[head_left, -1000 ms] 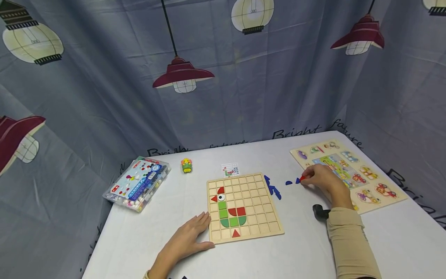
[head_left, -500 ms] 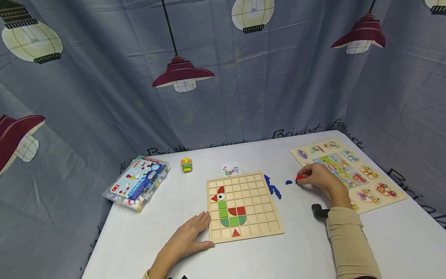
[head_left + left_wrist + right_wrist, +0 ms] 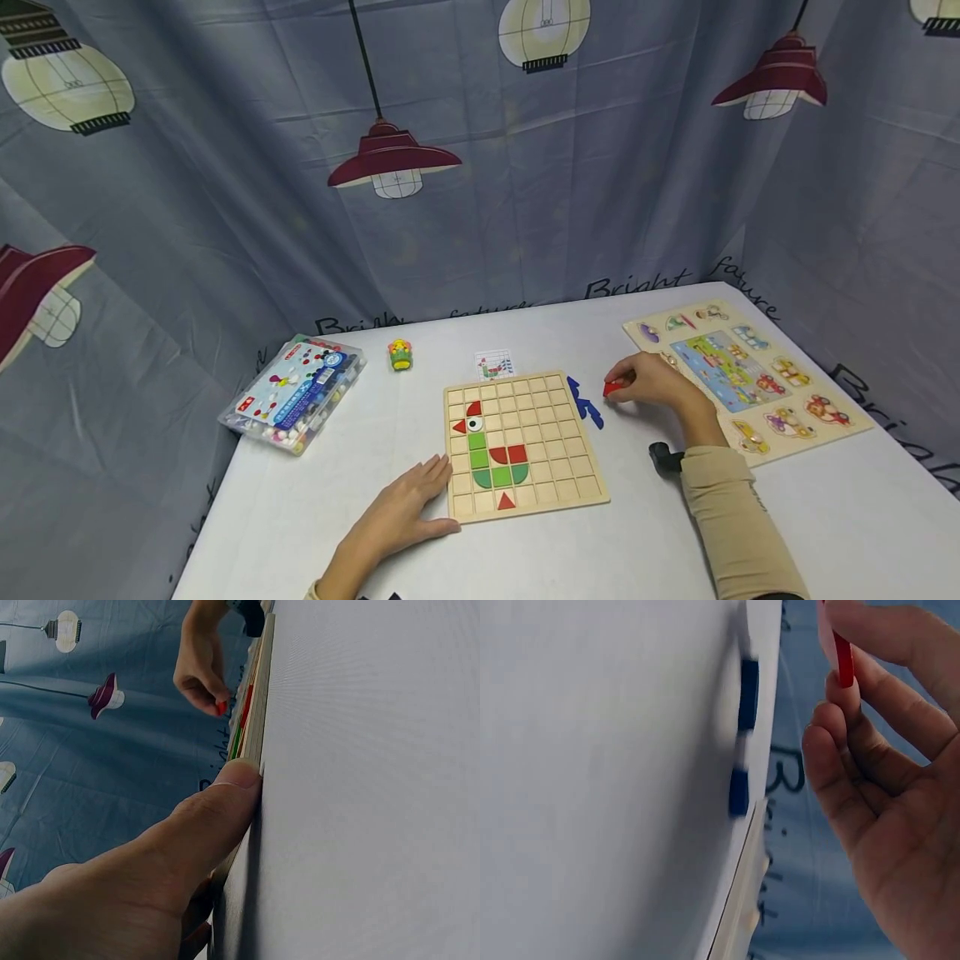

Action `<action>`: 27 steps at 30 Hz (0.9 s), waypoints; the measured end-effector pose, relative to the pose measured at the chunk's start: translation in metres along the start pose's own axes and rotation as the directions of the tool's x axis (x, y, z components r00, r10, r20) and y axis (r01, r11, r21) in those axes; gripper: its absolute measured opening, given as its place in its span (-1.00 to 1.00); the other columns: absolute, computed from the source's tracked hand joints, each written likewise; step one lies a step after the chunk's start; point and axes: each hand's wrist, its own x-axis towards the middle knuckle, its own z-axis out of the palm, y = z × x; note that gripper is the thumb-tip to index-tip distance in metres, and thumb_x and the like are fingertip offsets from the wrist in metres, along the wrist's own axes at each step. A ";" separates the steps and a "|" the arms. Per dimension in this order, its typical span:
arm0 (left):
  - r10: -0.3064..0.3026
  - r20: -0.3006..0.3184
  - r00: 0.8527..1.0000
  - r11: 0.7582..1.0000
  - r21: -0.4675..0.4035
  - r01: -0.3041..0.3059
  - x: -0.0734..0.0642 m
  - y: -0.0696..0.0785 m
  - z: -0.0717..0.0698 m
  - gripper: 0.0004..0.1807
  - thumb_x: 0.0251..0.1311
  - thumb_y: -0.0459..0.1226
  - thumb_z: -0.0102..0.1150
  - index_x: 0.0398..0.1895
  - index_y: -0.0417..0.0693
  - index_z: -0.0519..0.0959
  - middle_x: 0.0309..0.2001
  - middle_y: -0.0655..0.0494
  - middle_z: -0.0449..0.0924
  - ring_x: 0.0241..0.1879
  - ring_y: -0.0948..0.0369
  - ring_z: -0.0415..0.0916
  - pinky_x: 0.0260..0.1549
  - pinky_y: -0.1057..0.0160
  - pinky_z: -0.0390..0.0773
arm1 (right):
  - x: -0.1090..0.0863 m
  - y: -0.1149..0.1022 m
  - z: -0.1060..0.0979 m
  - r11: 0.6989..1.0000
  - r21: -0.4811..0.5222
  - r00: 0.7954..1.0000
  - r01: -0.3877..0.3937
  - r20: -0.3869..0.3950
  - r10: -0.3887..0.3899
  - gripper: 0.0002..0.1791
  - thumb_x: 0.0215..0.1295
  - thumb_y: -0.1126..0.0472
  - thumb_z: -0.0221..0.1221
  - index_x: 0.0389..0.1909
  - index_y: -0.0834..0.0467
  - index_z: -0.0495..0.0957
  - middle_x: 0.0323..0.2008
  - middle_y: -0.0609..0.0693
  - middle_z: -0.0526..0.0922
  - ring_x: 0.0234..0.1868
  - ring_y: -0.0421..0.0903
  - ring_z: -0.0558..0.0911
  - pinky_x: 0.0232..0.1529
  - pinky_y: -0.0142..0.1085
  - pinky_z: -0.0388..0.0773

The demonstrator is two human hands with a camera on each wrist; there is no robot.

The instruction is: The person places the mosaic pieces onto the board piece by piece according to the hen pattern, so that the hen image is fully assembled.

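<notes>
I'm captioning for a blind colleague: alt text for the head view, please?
A person's right hand pinches a small flat red piece over a white table, while the left hand touches the left edge of a square pale wooden grid board holding red and green shapes. A clear plastic box lies left, a pale wooden picture puzzle right.

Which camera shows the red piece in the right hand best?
The right wrist view: the red piece appears largest there, pinched in the right hand, which partly covers it. The head view shows it smaller, also partly covered; the left wrist view shows just a little red spot in the background.
</notes>
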 end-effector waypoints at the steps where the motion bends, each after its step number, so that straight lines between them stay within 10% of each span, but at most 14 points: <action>1: -0.001 -0.001 1.000 1.000 -0.002 0.001 0.000 0.000 0.000 -0.04 0.08 0.32 0.16 0.38 -0.17 0.36 0.42 -0.05 0.32 0.40 -0.05 0.28 0.31 -0.08 0.37 | 0.001 -0.003 0.002 1.000 0.006 1.000 0.014 0.007 -0.014 -0.68 -0.05 0.19 0.45 -0.24 0.23 0.70 -0.36 -0.01 0.71 -0.35 -0.17 0.56 -0.32 -0.34 0.51; 27: -0.004 -0.001 1.000 1.000 -0.009 0.004 -0.001 0.000 0.000 -0.05 0.09 0.31 0.16 0.38 -0.17 0.35 0.42 -0.03 0.32 0.41 -0.03 0.27 0.32 -0.08 0.36 | -0.010 -0.110 0.071 0.964 -0.123 0.939 0.235 0.285 -0.193 -0.83 -0.10 0.30 0.46 -0.46 0.07 0.68 -0.52 -0.17 0.60 -0.43 -0.24 0.47 -0.40 -0.42 0.47</action>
